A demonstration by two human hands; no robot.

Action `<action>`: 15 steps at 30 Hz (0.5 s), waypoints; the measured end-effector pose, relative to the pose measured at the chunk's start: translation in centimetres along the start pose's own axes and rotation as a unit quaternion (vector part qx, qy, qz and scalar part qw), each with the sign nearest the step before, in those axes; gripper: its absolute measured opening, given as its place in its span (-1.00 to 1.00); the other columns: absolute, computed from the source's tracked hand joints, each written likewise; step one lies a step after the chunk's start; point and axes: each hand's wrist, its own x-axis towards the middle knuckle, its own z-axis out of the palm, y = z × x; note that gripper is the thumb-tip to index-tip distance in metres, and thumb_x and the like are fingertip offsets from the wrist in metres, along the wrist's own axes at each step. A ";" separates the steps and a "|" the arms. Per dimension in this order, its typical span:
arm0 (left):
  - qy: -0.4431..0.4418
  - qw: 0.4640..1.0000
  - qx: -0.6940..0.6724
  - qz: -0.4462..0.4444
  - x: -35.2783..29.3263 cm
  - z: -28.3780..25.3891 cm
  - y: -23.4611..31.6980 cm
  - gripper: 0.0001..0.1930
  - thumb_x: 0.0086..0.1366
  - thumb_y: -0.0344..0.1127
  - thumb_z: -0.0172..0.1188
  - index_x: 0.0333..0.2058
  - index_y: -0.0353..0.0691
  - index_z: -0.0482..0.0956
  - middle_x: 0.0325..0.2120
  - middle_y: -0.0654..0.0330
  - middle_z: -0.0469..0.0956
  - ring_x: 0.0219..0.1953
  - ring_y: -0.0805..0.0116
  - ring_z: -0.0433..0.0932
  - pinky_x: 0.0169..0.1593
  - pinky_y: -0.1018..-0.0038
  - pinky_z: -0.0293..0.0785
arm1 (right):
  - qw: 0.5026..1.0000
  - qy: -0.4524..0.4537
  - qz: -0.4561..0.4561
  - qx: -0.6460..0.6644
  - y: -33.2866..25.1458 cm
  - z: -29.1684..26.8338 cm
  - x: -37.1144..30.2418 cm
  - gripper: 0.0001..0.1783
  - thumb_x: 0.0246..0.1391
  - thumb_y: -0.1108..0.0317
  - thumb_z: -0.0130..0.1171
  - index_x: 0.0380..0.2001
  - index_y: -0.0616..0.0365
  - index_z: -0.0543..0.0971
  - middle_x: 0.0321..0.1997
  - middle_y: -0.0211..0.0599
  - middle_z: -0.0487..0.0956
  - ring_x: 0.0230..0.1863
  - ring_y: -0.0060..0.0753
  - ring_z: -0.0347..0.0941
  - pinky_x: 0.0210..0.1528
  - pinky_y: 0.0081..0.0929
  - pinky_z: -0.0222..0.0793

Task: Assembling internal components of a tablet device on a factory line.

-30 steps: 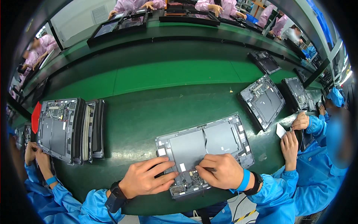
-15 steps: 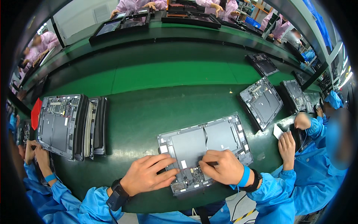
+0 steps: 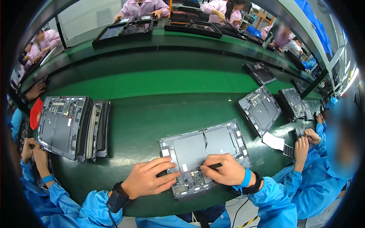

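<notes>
An opened tablet housing (image 3: 224, 142) lies on the green bench in front of me, with grey battery panels and a bare circuit board (image 3: 194, 179) along its near side. My left hand (image 3: 150, 178) rests on the housing's near left edge with its fingers stretched out. A dark patch shows between those fingers; what it is I cannot make out. Over the circuit board, my right hand (image 3: 225, 171) pinches a black stick-like tool (image 3: 215, 166). The tool's tip is hidden behind my fingers.
To the left leans a stack of similar opened tablets (image 3: 57, 127) beside a red bin (image 3: 36, 113). More tablets (image 3: 260, 108) lie at the right, near a white sheet (image 3: 273, 141). A co-worker's hands (image 3: 302, 148) work there; another's hands (image 3: 36, 152) are at far left.
My right hand stays at the circuit board with only a slight shift. The right co-worker has let go of the white sheet, which now lies on the bench. The whole view has turned slightly.
</notes>
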 end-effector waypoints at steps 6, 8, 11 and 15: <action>0.021 1.000 -0.014 -0.010 0.1 0.1 0.0 -0.82 0.11 -0.21 0.39 -0.26 0.07 0.73 -0.19 0.40 0.61 0.02 0.37 0.60 -0.31 0.53 0.62 | 0.998 -0.015 -0.041 -0.052 0.3 0.1 0.3 -0.91 0.10 0.45 0.22 -0.43 0.24 0.62 -0.48 -0.22 0.55 -0.58 -0.17 0.51 -0.54 -0.35 0.40; 0.024 0.999 -0.018 -0.021 0.0 0.1 0.0 -0.83 0.10 -0.21 0.41 -0.29 0.06 0.73 -0.20 0.40 0.62 0.02 0.38 0.61 -0.32 0.53 0.62 | 0.997 -0.019 -0.046 -0.056 0.4 0.0 0.4 -0.91 0.10 0.44 0.22 -0.43 0.23 0.62 -0.48 -0.24 0.55 -0.57 -0.18 0.51 -0.55 -0.36 0.40; 0.026 0.999 -0.036 -0.024 0.0 -0.1 0.1 -0.81 0.00 -0.27 0.45 -0.34 0.02 0.74 -0.24 0.34 0.64 -0.04 0.29 0.65 -0.29 0.45 0.67 | 0.997 -0.015 -0.055 -0.047 0.8 0.1 0.3 -0.92 0.09 0.43 0.23 -0.44 0.21 0.62 -0.47 -0.27 0.54 -0.57 -0.18 0.50 -0.56 -0.37 0.41; 0.019 0.999 -0.039 -0.028 -0.1 0.0 0.0 -0.81 -0.01 -0.27 0.45 -0.35 0.06 0.75 -0.23 0.35 0.64 -0.02 0.29 0.64 -0.29 0.44 0.67 | 0.995 -0.014 -0.071 -0.071 0.8 0.1 0.4 -0.92 0.08 0.42 0.24 -0.45 0.17 0.61 -0.51 -0.29 0.49 -0.58 -0.18 0.48 -0.57 -0.35 0.40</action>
